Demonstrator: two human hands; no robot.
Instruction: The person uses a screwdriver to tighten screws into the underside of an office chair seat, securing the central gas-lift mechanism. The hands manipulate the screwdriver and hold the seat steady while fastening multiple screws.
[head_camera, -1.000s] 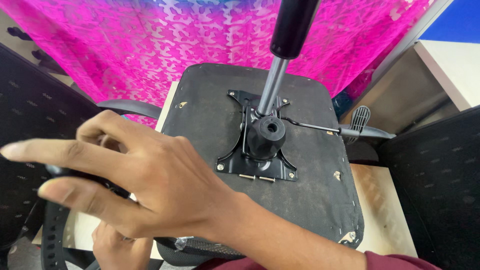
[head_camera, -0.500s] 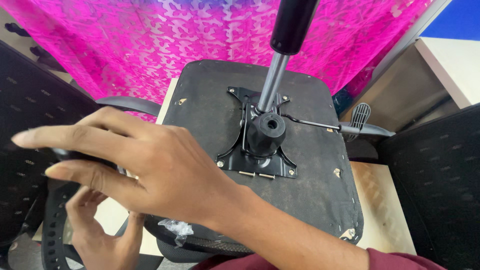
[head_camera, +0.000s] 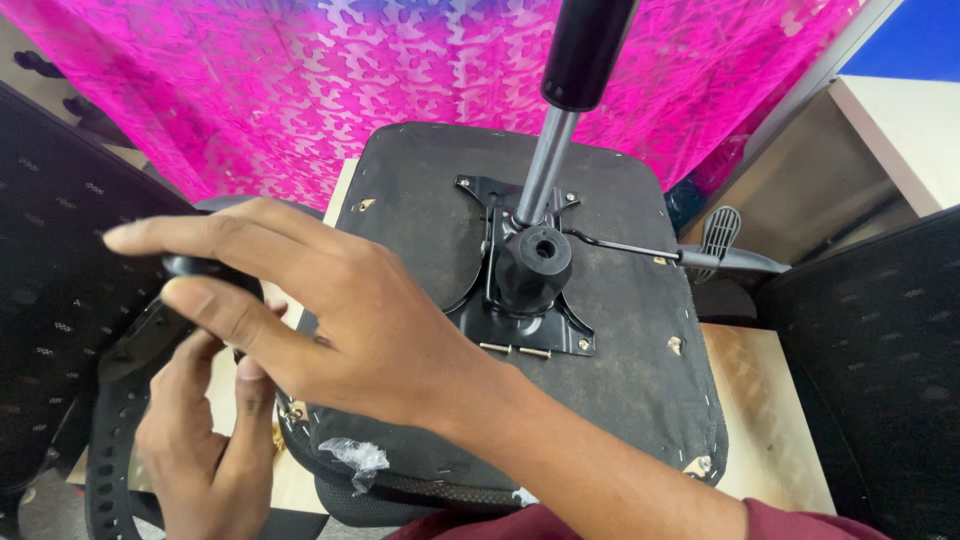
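We look down on an upturned office chair seat, a black fabric-covered pad with rounded corners (head_camera: 620, 400), lying bottom-up on a pale wooden desk (head_camera: 765, 400). Bolted to its middle is a black metal tilt plate (head_camera: 525, 310), from which a silver gas-lift column with a black sleeve (head_camera: 560, 120) rises toward us. A thin lever with a grey paddle end (head_camera: 715, 235) sticks out to the right.

Our right hand (head_camera: 340, 320) reaches across the seat's left edge, fingers curled over a black curved plastic armrest (head_camera: 195, 268); the grip is wrapped around it. Our left hand (head_camera: 205, 450) sits below, fingers pressed against the underside of the same armrest, beside a black perforated plastic panel (head_camera: 105, 440).

We judge the armrest stiff, light and slightly smooth, best held along its curved bar. The seat looks bulky and fairly heavy, top-weighted by the column; its edges or the metal plate seem the firmest holds.

Most of the armrest is hidden beneath our hands, so its fixing point cannot be made out. Black mesh chair backs (head_camera: 880, 370) crowd both sides, cut off by the frame. A bright pink patterned cloth (head_camera: 300, 90) hangs behind.
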